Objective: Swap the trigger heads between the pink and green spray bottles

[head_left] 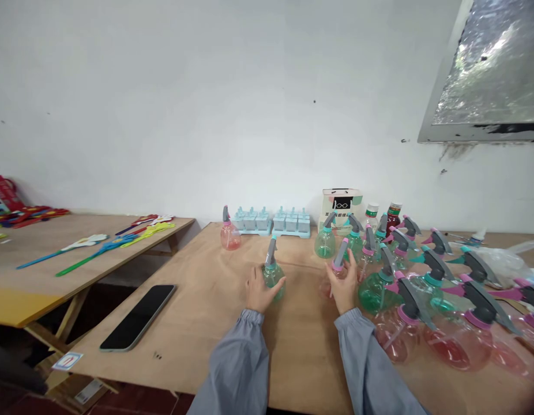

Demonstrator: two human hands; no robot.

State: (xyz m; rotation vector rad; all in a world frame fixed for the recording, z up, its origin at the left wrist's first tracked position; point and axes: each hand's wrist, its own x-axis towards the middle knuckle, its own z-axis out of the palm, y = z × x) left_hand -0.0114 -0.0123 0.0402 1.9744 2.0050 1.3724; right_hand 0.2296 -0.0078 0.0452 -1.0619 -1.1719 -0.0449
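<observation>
Shows a pale wall (206,104) behind, then a wooden table (184,323) in front, beside a second table (37,253) with gloves (150,232) on top, off to the left. Has a framed pane (496,63) high at right, above a crowd of spray bottles (433,265). Reaches in with grey sleeves (239,363), towards a bag (356,202) and blue moulds (258,222) by the wall. Grips with the left hand (258,288) a green bottle (274,274), upright at mid-table; appears to grasp with the right hand (342,285) a pink bottle (338,262), near the crowd, mostly hidden behind the palm. Includes a phone (138,317) lying flat at left, and a sticker (68,361) at the near corner.
</observation>
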